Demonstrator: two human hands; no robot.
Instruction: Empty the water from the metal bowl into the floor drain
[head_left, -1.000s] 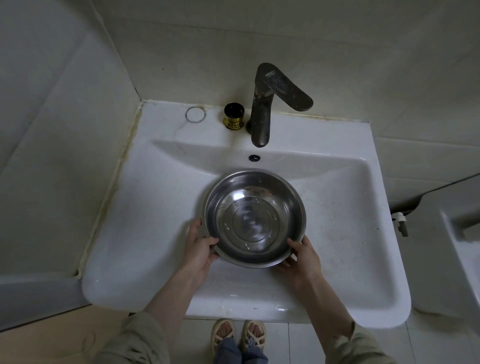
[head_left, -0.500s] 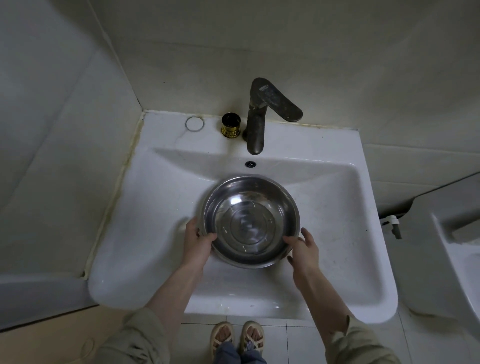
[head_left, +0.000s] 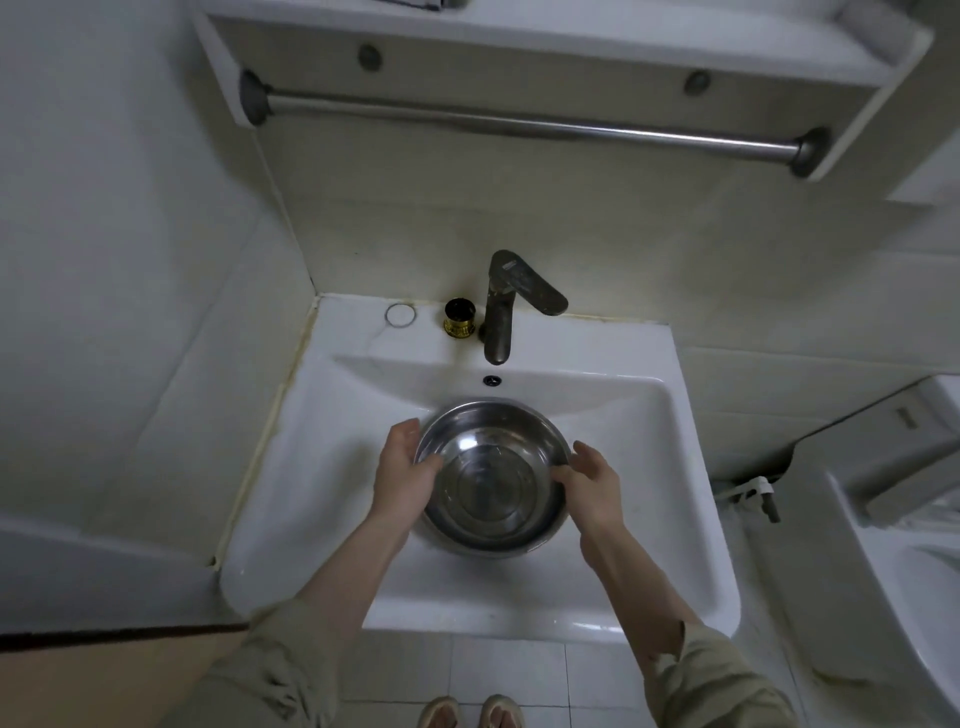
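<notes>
- Head view: the metal bowl (head_left: 491, 483) is in the white sink (head_left: 670, 467), below the faucet (head_left: 500, 312). Any water in it is hard to make out.
- The left hand (head_left: 402, 470) and right hand (head_left: 595, 483) grip opposite sides of the rim, thumbs inside and fingers outside. This looks like a balanced hold for a level lift without slopping.
- No floor drain shows, only floor tiles (head_left: 509, 670).

Shiny metal bowl (head_left: 493, 483), glossy white ceramic sink (head_left: 322, 467), dull metal faucet (head_left: 501, 312)
</notes>
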